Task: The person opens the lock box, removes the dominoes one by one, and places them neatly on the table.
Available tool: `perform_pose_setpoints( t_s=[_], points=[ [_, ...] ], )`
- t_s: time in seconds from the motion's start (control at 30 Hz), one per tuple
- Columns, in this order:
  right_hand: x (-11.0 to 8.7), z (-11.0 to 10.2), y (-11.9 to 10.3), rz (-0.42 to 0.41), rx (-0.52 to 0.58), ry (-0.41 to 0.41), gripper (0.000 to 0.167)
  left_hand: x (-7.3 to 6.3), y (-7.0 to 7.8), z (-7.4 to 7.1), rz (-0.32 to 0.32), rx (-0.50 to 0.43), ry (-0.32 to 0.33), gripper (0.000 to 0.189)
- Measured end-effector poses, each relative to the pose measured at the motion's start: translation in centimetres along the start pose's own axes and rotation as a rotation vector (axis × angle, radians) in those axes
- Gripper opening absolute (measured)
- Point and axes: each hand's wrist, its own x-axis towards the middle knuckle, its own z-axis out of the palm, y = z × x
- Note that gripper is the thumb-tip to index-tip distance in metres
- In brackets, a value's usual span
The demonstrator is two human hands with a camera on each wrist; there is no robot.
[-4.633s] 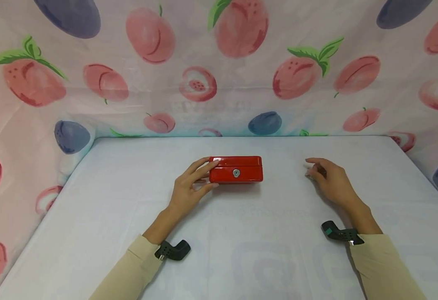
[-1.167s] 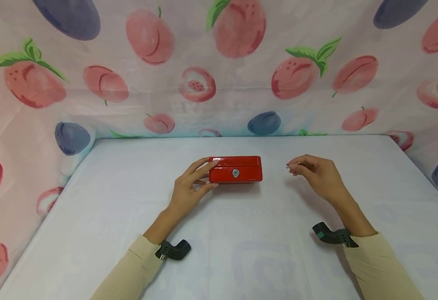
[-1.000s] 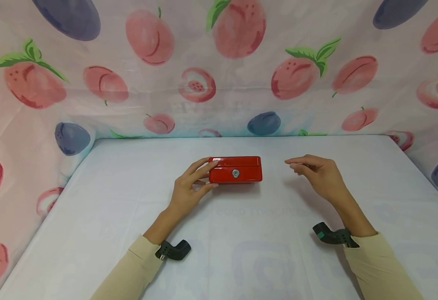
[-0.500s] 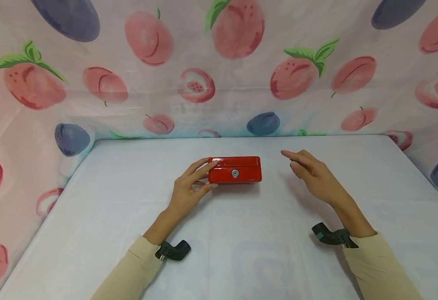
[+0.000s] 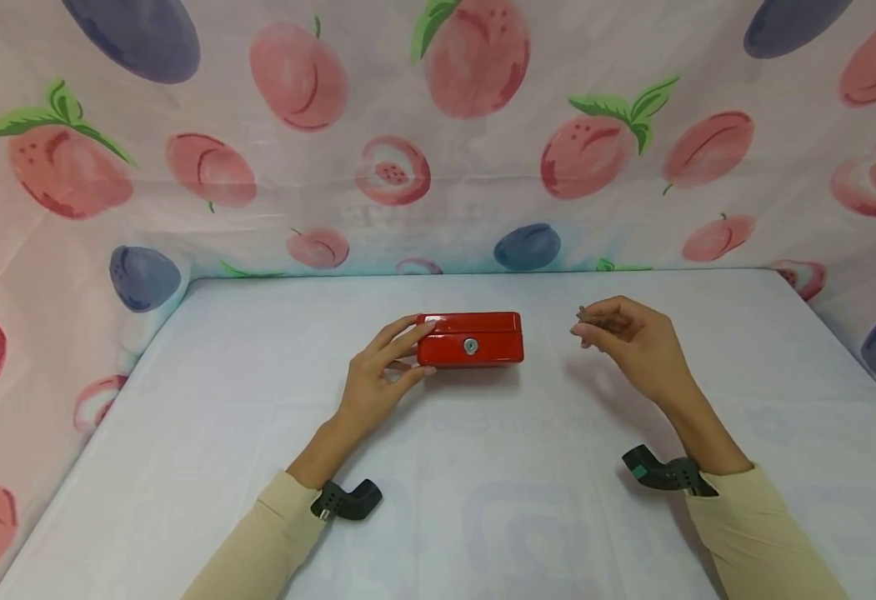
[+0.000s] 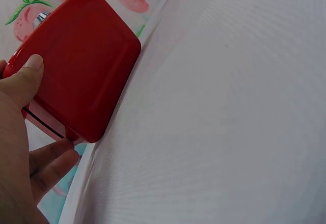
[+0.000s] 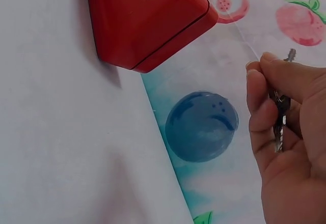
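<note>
A red metal cash box stands closed on the white tabletop, its round silver lock facing the near side. My left hand grips the box's left end, thumb at the lower front and fingers over the top and side. In the left wrist view, the thumb lies flat against the red box. Raised over the table to the right of the box, my right hand pinches small metal keys. One key tip pokes up past the thumb and index finger; another hangs inside the palm, partly hidden by the fingers.
White cloth covers the table, whose far edge meets a hanging curtain printed with peaches and blue fruit. Black wrist mounts sit on both forearms. A gap of bare cloth lies between the box and the right hand.
Since the earliest frame, my right hand has come left and up from the table. Half a second ago its index finger pointed out; now it is bent and the keys show. Left hand and box are still.
</note>
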Motion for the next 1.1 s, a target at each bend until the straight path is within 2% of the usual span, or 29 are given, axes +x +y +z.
perform_pose_setpoints(
  t_s=[0.13,0.3,0.5,0.63,0.87,0.97,1.1],
  points=[
    [0.0,0.0,0.6,0.032,-0.119,0.017,0.019,0.0,0.1,-0.1,-0.005,0.010,-0.008,0.055],
    [0.1,0.2,0.6,-0.004,-0.254,-0.017,0.029,0.0,0.1,-0.1,-0.008,0.016,-0.013,0.055],
    [0.1,0.2,0.1,-0.065,-0.306,-0.081,0.038,0.0,0.0,-0.1,-0.009,0.014,-0.013,0.055],
    [0.1,0.3,-0.1,-0.075,-0.230,-0.125,0.042,0.0,0.2,-0.1,-0.019,0.022,-0.020,0.056],
    [0.0,0.2,-0.5,-0.024,0.040,-0.189,0.034,0.1,0.2,-0.1,-0.027,0.025,-0.027,0.057],
    [-0.1,0.1,-0.4,-0.006,0.055,-0.170,0.030,0.0,0.2,-0.1,-0.027,0.024,-0.026,0.057],
    [-0.1,0.1,-0.2,0.017,0.002,-0.120,0.025,0.0,0.1,-0.1,-0.022,0.010,-0.016,0.055]
  ],
)
